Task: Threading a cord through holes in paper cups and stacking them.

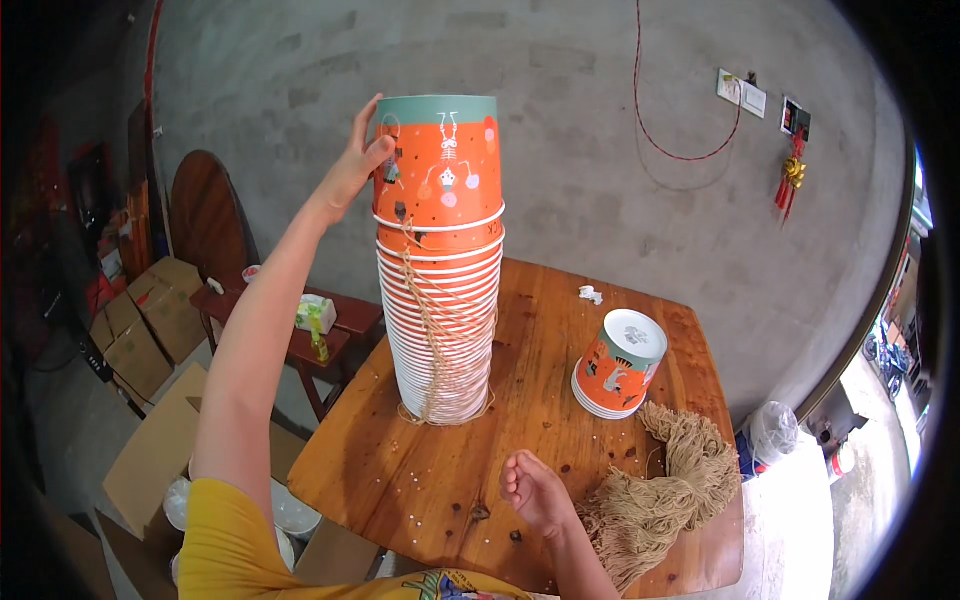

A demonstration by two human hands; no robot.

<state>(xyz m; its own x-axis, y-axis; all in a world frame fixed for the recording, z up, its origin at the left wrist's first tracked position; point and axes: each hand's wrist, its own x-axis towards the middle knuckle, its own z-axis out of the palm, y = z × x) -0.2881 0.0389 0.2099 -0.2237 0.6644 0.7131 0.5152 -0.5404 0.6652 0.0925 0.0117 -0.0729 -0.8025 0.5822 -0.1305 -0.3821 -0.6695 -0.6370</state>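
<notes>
The left hand [358, 165], thumb and fingers spread, touches the tall bucket stack [440, 240] on the table's [540, 330] left; near, the right hand's [537, 490] fingers curl beside tan twine [690, 475], whether pinching anything I cannot tell

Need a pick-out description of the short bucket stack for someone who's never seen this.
On the wooden table, look right of the tall bucket stack that the left hand touches. Just beyond the tan string bundle stands the short bucket stack, upside down. Unlike its neighbour, it shows only a few white rims.
</notes>
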